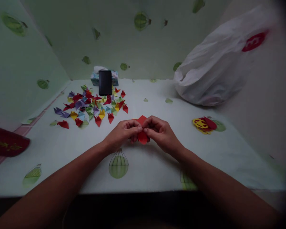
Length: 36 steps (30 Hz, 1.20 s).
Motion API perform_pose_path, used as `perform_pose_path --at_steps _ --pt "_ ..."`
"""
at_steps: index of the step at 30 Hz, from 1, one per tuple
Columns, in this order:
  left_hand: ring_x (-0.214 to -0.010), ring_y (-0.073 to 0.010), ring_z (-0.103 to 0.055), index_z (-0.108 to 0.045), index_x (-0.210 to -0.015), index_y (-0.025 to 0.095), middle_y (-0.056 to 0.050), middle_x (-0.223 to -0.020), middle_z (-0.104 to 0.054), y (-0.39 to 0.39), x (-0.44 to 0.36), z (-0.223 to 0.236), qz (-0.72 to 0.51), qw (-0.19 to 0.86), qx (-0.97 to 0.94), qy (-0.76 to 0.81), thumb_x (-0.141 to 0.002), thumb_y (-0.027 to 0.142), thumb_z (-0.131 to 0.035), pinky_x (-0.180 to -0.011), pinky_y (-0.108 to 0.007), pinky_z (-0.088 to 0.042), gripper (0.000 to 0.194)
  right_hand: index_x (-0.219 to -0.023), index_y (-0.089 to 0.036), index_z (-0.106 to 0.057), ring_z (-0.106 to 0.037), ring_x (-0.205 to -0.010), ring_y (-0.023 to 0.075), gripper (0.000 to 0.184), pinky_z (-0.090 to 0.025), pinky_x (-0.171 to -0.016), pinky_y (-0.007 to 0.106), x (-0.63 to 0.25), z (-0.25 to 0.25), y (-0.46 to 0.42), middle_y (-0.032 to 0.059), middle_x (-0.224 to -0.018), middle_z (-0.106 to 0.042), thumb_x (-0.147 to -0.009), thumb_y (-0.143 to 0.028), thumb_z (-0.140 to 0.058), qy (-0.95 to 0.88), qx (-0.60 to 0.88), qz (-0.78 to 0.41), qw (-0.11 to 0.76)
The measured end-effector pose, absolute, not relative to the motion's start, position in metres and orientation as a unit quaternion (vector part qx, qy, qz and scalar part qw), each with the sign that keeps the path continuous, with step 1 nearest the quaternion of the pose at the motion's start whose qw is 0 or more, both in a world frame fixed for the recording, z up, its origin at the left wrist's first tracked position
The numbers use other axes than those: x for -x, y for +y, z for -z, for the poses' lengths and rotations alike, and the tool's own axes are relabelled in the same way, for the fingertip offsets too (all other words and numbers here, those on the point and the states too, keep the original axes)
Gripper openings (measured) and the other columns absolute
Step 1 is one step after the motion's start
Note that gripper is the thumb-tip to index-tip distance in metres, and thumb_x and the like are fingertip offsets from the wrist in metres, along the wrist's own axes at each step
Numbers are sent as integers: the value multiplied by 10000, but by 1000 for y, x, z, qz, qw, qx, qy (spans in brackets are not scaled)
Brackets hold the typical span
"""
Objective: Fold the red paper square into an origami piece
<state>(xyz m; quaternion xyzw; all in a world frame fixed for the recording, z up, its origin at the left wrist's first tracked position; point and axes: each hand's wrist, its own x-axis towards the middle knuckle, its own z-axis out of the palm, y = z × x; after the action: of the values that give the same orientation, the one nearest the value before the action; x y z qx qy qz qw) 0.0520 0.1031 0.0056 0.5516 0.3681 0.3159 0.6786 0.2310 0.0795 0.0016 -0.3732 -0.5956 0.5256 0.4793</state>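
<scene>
One red paper piece (142,137) is held above the tabletop (152,178), between the centre and the front edge. It is pinched by the left hand (124,132) and the right hand (160,130), each with fingers curled and thumb pressed inward. Folded paper pieces (101,114) are spread toward the rear left corner; a white plastic bag (209,73) is placed near the rear right corner.

Bare forearms (69,170), bare fingers (152,133)

Paper (143,138) — plain red. Folded pieces (98,121) — red, purple, yellow, green, blue. Tabletop (154,95): pale, green balloon print. Bag (212,70): white, red mark.
</scene>
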Motion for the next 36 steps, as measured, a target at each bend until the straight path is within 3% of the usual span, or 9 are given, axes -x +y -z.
perform_pose_path --at_steps 19,26,36 --pt "-466 -57 -455 -614 -786 141 31 -610 -594 104 -54 -8 -324 683 -541 368 -694 239 -747 -478 -212 -336 189 -758 -169 -586 -551 -542 83 85 -446 -502 228 -229 -2 79 -26 -664 -614 -770 -126 -659 -547 345 -580 496" --pt "-500 -71 -478 -607 -785 147 11 -609 -595 103 -52 -3 -319 691 -537 363 -835 364 -677 -493 -204 -346 233 -789 -169 -593 -550 -540 86 77 -435 -506 225 -230 0 80 -37 -631 -604 -775 -135 -660 -549 352 -574 494" --pt "-484 -65 -460 -598 -768 154 24 -590 -586 103 -53 -2 -327 698 -529 356 -799 318 -704 -480 -200 -337 198 -793 -170 -592 -565 -552 92 73 -447 -516 231 -230 -2 80 -35 -640 -610 -771 -136 -652 -564 362 -560 486"
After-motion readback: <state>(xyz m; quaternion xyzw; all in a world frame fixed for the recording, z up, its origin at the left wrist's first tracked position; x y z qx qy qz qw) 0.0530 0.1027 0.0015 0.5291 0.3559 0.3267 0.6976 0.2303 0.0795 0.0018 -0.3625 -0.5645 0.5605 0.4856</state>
